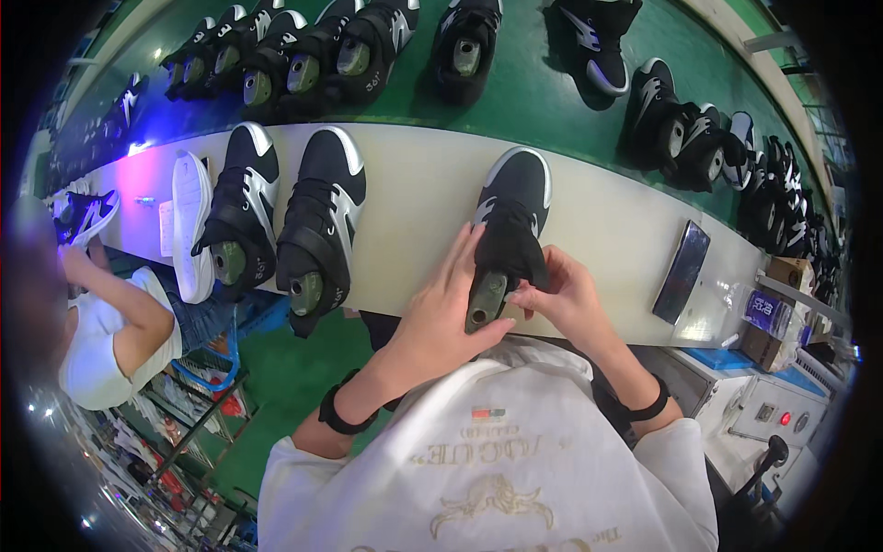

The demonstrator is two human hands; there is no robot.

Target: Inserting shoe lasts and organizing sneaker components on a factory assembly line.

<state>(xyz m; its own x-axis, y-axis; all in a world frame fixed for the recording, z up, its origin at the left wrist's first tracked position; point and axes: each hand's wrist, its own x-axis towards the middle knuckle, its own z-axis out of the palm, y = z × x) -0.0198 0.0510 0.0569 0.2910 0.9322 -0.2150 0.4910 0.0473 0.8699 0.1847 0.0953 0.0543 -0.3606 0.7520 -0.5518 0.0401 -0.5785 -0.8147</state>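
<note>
A black sneaker upper [513,207] with a white toe edge and silver side trim lies in front of me, toe pointing away. It is pulled over a dark green shoe last [487,299], whose end sticks out at the heel. My left hand [441,304] grips it from the left, fingers along its side and thumb by the last's end. On the heel side, my right hand [566,299] is closed, pinching the black collar fabric between thumb and fingers. Two similar sneakers on lasts, one nearer [322,216] and one farther left [241,207], rest on the pale bench.
A white sole [191,225] lies at the bench's left. A phone [682,271] lies on the right part of the bench [414,184]. Beyond, a green surface [524,101] carries several more sneakers. A co-worker [120,322] sits at left; a machine [768,409] stands at right.
</note>
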